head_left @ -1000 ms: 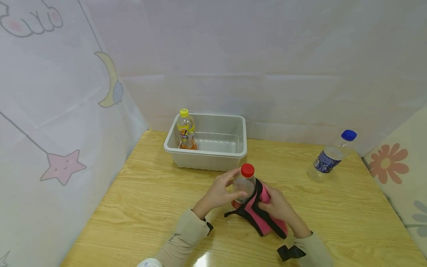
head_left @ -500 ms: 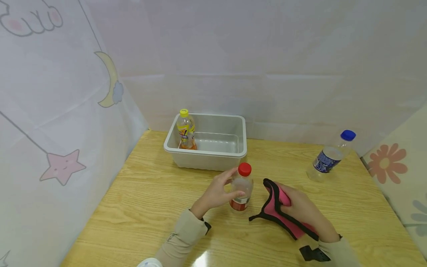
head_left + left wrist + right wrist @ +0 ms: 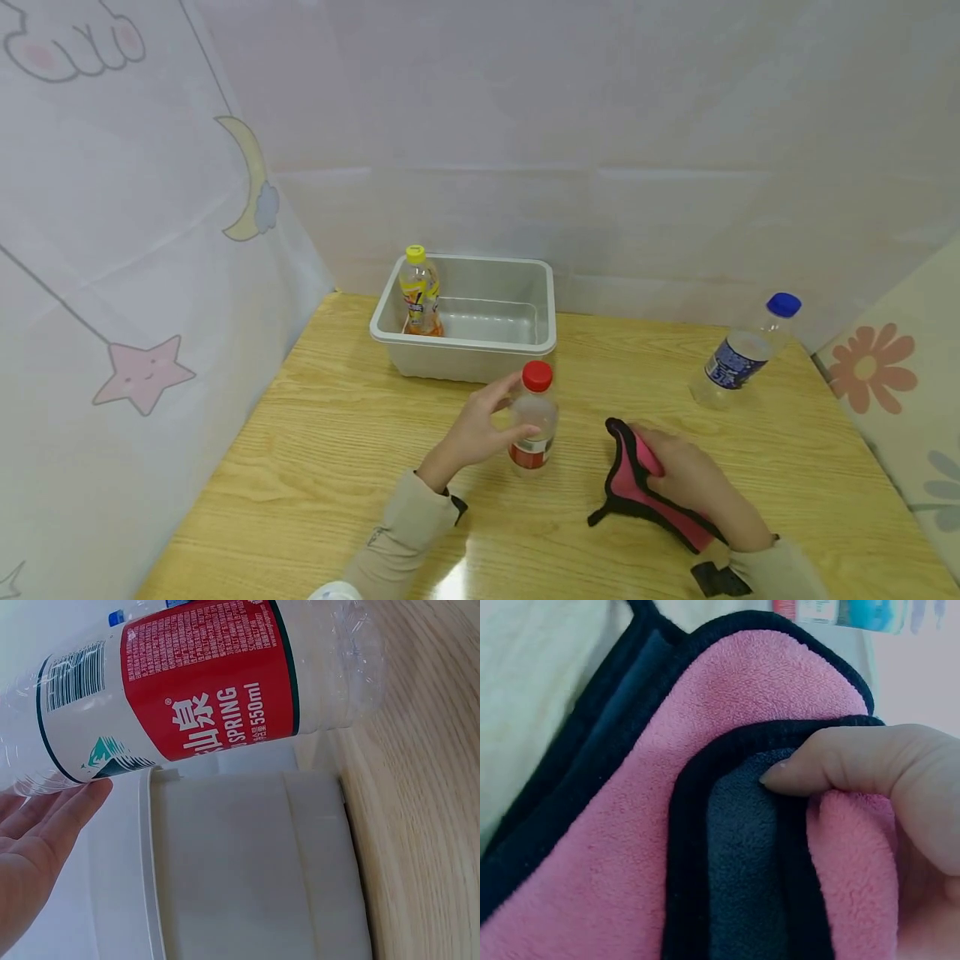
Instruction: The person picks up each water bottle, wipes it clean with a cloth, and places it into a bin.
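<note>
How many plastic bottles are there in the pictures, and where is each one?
3. The red-capped bottle stands on the table, held by the left hand. The yellow-capped bottle stands in the white bin. The blue-capped bottle is at far right. None seem hidden.

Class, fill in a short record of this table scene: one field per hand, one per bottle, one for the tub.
Left hand: holds the clear red-capped plastic bottle, upright on the wooden table
Right hand: grips a pink, black-edged cloth
Yellow-capped bottle: stands inside the grey plastic tub
Blue-capped bottle: stands apart, on the table's right side
</note>
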`<move>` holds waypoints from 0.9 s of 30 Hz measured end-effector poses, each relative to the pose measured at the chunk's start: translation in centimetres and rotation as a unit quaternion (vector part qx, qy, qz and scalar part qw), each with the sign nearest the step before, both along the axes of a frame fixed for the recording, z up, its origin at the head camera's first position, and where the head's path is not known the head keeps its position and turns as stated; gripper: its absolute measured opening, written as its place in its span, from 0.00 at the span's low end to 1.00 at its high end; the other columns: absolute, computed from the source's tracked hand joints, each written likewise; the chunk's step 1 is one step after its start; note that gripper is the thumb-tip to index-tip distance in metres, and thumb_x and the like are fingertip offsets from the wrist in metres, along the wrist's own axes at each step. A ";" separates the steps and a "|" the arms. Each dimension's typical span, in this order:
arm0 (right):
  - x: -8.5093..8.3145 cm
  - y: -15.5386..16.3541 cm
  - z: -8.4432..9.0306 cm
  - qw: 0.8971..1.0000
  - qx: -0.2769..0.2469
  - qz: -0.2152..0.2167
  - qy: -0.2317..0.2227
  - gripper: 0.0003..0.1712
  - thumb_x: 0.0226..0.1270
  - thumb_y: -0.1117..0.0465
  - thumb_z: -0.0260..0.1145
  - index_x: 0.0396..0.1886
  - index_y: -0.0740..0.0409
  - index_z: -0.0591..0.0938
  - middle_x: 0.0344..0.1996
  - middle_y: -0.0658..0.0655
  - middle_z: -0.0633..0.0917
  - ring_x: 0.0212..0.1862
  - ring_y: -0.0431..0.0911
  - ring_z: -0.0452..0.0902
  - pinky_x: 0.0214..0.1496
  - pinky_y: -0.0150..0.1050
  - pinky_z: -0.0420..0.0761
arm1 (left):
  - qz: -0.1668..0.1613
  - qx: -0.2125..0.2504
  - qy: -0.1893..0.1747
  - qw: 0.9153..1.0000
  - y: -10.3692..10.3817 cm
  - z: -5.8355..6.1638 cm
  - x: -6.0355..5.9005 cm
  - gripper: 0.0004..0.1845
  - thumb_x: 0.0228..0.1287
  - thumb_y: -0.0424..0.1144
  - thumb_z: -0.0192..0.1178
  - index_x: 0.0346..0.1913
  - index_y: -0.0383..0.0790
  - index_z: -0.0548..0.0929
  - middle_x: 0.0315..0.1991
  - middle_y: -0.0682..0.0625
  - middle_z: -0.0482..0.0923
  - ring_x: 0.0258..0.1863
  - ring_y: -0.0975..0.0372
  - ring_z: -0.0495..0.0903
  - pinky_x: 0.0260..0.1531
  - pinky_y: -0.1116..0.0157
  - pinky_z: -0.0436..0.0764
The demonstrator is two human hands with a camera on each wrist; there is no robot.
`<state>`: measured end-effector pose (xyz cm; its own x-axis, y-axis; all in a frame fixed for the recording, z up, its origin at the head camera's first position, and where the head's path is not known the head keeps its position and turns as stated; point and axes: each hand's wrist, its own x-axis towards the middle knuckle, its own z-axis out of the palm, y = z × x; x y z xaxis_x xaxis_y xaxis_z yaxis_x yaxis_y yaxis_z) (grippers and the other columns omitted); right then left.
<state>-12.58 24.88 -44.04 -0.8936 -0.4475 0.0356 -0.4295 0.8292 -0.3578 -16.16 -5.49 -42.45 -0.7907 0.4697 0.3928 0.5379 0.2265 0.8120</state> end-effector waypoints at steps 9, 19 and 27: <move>-0.1 -0.5 -2.7 0.999 0.008 0.021 -0.024 0.44 0.42 0.63 0.74 0.61 0.69 0.67 0.49 0.69 0.76 0.47 0.62 0.73 0.42 0.53 0.76 | 0.020 -0.004 0.005 1.000 -0.9 1.7 0.9 0.36 0.49 0.30 0.68 0.62 0.26 0.64 0.59 0.37 0.67 0.54 0.49 0.71 0.51 0.57 0.74; -1.0 -1.8 -2.1 0.996 -0.081 0.013 -0.017 0.41 0.53 0.48 0.68 0.59 0.71 0.68 0.51 0.72 0.73 0.52 0.68 0.67 0.47 0.61 0.71 | 0.032 0.003 0.023 0.999 -2.3 4.2 2.1 0.34 0.49 0.25 0.66 0.60 0.22 0.64 0.57 0.32 0.67 0.54 0.45 0.71 0.49 0.53 0.74; -4.8 -4.4 -0.4 0.922 -0.343 -0.083 -0.161 0.35 0.68 0.53 0.56 0.67 0.68 0.57 0.52 0.74 0.73 0.49 0.62 0.74 0.44 0.50 0.79 | 0.036 0.014 0.044 0.998 -3.4 1.8 0.8 0.38 0.48 0.29 0.68 0.63 0.27 0.64 0.59 0.37 0.68 0.54 0.49 0.72 0.50 0.57 0.75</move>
<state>-17.37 20.44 -44.40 -0.9611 -0.2756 -0.0201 -0.0971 0.4049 -0.9092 -15.40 -8.89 -40.66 -0.7841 0.4007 0.4739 0.5902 0.2450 0.7692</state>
